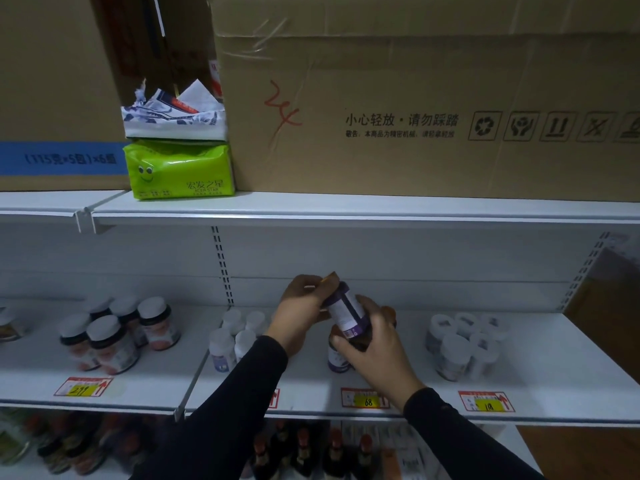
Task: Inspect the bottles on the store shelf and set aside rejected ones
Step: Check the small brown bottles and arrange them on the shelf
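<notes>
Both my hands hold one bottle [347, 312] with a purple and white label, tilted above the middle shelf [311, 393]. My left hand [301, 311] grips its cap end. My right hand [372, 348] grips its lower end. A second purple-labelled bottle [336, 360] stands on the shelf just below, partly hidden by my right hand. Several small white bottles [235, 337] stand to the left of my hands. Further left are dark jars with white lids [114, 336]. A group of white-capped bottles [464, 344] stands to the right.
Price tags [367, 399] line the shelf's front edge. The shelf above carries big cardboard boxes [415, 109] and a green tissue pack [178, 171]. Dark bottles [304, 452] stand on the shelf below. A brown panel [609, 306] closes the right side.
</notes>
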Demonstrator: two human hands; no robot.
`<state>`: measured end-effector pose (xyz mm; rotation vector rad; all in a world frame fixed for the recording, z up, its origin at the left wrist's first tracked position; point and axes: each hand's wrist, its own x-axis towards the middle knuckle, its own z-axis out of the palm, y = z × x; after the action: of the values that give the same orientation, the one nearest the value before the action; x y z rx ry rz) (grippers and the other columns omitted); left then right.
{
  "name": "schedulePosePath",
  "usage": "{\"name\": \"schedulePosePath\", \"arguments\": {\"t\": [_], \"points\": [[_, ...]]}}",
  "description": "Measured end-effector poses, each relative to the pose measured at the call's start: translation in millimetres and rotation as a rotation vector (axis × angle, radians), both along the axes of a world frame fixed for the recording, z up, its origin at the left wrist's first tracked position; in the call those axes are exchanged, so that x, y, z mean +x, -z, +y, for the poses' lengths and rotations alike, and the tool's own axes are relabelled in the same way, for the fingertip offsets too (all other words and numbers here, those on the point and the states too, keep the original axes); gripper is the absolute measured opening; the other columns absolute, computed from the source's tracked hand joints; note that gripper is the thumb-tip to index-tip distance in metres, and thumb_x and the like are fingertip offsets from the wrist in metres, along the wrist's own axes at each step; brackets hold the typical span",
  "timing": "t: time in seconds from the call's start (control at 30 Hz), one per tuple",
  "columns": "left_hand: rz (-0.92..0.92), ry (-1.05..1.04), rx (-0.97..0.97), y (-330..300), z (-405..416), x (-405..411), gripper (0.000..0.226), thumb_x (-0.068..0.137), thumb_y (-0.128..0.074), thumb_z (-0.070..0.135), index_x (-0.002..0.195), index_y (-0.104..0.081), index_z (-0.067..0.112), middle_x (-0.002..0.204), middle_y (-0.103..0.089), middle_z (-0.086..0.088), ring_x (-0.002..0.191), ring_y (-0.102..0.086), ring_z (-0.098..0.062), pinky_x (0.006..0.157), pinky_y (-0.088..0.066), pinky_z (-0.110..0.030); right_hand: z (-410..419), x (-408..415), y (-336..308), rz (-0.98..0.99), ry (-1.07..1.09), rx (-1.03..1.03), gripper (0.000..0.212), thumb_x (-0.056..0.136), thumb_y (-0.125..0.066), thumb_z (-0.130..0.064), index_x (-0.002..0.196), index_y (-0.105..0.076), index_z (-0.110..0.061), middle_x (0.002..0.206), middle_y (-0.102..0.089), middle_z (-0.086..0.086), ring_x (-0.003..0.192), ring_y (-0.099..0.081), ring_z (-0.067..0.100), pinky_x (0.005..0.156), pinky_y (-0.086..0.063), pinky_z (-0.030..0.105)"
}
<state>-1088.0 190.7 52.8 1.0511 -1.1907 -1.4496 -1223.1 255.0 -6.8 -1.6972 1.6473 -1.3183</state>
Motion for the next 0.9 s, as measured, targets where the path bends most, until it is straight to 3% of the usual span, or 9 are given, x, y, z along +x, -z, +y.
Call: {"name": "schedulePosePath", "arguments": {"t": [0.07, 0.17, 0.3, 0.37, 0.43, 0.53, 0.67, 0.77, 0.9], "points": [[-0.01, -0.037, 0.001, -2.0, 0.7, -1.1, 0.04, 0.085, -0.074, 0.03, 0.108, -0.058, 0.002, 0.105, -0.068, -0.015, 0.091, -0.07, -0.026, 0.076, -0.06, -0.035, 0.8, -0.5, -1.9, -0.033, 0.023, 0.012, 0.065, 0.08, -0.077, -0.03, 0.134, -0.041, -0.029, 0.114, -0.034, -0.028, 0.103, -0.053, -0.001, 0.08, -0.043, 0.003], [-0.077, -0.009, -0.028, -3.8, -0.6, 0.4, 0.035, 0.088, -0.07, 0.033, 0.108, -0.061, 0.007, 0.105, -0.07, -0.013, 0.095, -0.069, -0.025, 0.082, -0.059, -0.038, 1.8, -0.8, -1.7, -0.03, 0.021, -0.018, 0.055, 0.086, -0.072, -0.03, 0.134, -0.046, -0.025, 0.117, -0.048, -0.018, 0.106, -0.055, 0.001, 0.08, -0.043, 0.003], [-0.078, 0.063, -0.034, -8.0, -0.6, 2.9, 0.03, 0.089, -0.068, 0.034, 0.107, -0.065, 0.011, 0.106, -0.072, -0.011, 0.097, -0.07, -0.025, 0.081, -0.059, -0.036, 2.1, 0.5, 0.6, -0.028, -0.024, -0.012, 0.038, 0.094, -0.06, -0.038, 0.128, -0.044, -0.039, 0.119, -0.061, -0.006, 0.108, -0.06, 0.003, 0.086, -0.051, 0.017], [-0.069, 0.049, -0.042, -9.2, 0.1, 2.7, 0.03, 0.089, -0.069, 0.033, 0.107, -0.064, 0.009, 0.104, -0.072, -0.011, 0.096, -0.07, -0.025, 0.08, -0.059, -0.034, 1.8, 0.6, 0.5, -0.05, -0.039, -0.001, 0.046, 0.092, -0.062, -0.039, 0.134, -0.043, -0.035, 0.123, -0.059, -0.008, 0.111, -0.059, 0.003, 0.09, -0.052, 0.022], [-0.064, 0.008, -0.041, -8.4, -0.4, 2.2, 0.034, 0.088, -0.07, 0.033, 0.107, -0.062, 0.006, 0.104, -0.071, -0.012, 0.095, -0.07, -0.026, 0.078, -0.059, -0.033, 1.7, 0.5, -1.0, -0.1, -0.038, 0.024, 0.058, 0.086, -0.072, -0.034, 0.135, -0.041, -0.033, 0.122, -0.056, -0.015, 0.109, -0.057, -0.004, 0.086, -0.051, 0.015], [-0.072, -0.036, -0.029, -8.2, -1.0, 0.6, 0.042, 0.085, -0.072, 0.037, 0.109, -0.058, 0.005, 0.105, -0.069, -0.011, 0.094, -0.069, -0.026, 0.079, -0.058, -0.035, 2.0, 0.2, -3.2, -0.115, -0.016, 0.026, 0.056, 0.082, -0.077, -0.025, 0.123, -0.04, -0.039, 0.111, -0.052, -0.023, 0.099, -0.056, -0.012, 0.076, -0.048, 0.006], [-0.105, 0.018, -0.043, -10.9, -1.1, 1.2, 0.034, 0.09, -0.067, 0.036, 0.11, -0.061, 0.009, 0.107, -0.07, -0.009, 0.096, -0.069, -0.023, 0.082, -0.059, -0.036, 2.2, 0.0, -3.1, -0.111, -0.031, 0.005, 0.045, 0.091, -0.066, -0.026, 0.13, -0.043, -0.031, 0.113, -0.056, -0.017, 0.101, -0.057, -0.011, 0.079, -0.046, 0.005], [-0.082, 0.056, -0.035, -11.3, -1.1, 1.7, 0.031, 0.092, -0.065, 0.03, 0.115, -0.062, 0.009, 0.109, -0.07, -0.007, 0.095, -0.07, -0.022, 0.079, -0.059, -0.032, 1.7, -1.4, -3.2, -0.1, -0.037, 0.008, 0.037, 0.096, -0.058, -0.031, 0.13, -0.042, -0.035, 0.116, -0.06, -0.01, 0.105, -0.058, -0.006, 0.081, -0.045, 0.005], [-0.1, -0.022, -0.036, -9.3, -3.0, -0.2, 0.034, 0.089, -0.068, 0.033, 0.111, -0.06, 0.008, 0.107, -0.069, -0.01, 0.094, -0.069, -0.024, 0.08, -0.058, -0.035, 0.9, -1.8, -4.5, -0.15, -0.059, 0.037, 0.059, 0.088, -0.07, -0.032, 0.138, -0.039, -0.031, 0.121, -0.054, -0.016, 0.107, -0.06, 0.0, 0.082, -0.05, 0.011]]}}
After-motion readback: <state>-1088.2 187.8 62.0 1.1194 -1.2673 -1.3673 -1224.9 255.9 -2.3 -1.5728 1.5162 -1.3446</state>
